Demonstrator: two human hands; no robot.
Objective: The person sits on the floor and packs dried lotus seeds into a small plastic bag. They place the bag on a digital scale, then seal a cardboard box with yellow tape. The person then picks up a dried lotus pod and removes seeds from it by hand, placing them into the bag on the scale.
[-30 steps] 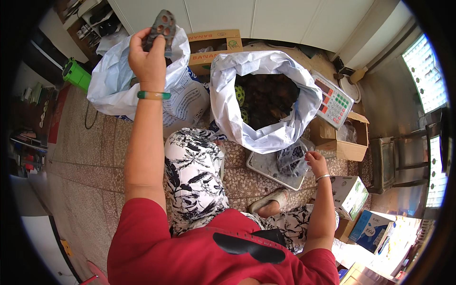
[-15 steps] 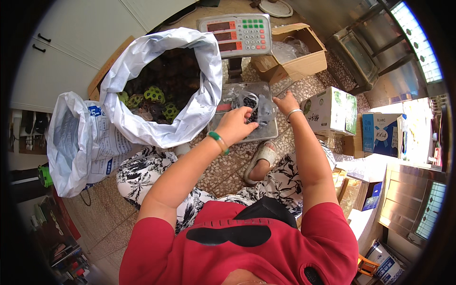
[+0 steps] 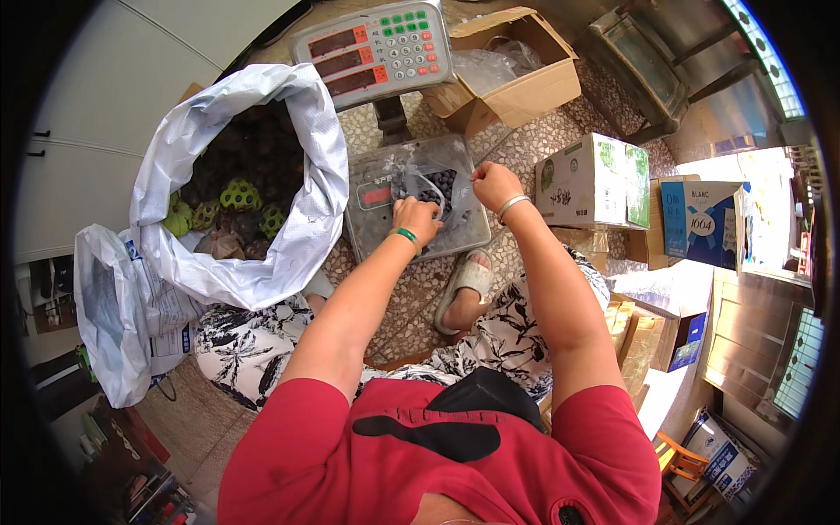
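Observation:
A clear plastic bag with small dark round pieces inside lies on the metal platform of a weighing scale. My left hand is at the bag's near side, its fingers curled in on the plastic. Just past the platform's right edge, my right hand is closed in a pinch; whatever it may hold is too small to make out. To the left stands a large white woven sack, its rim rolled down, with dark contents and several green perforated balls.
The scale's keypad display rises behind the platform. An open cardboard box holding clear plastic stands beyond it. At right are a white carton and a blue box. A second white sack leans at left.
The view has shifted, and the scale and sacks sit farther left in it. My left fingers have curled in closer on the bag. My right hand has drawn into a tighter pinch.

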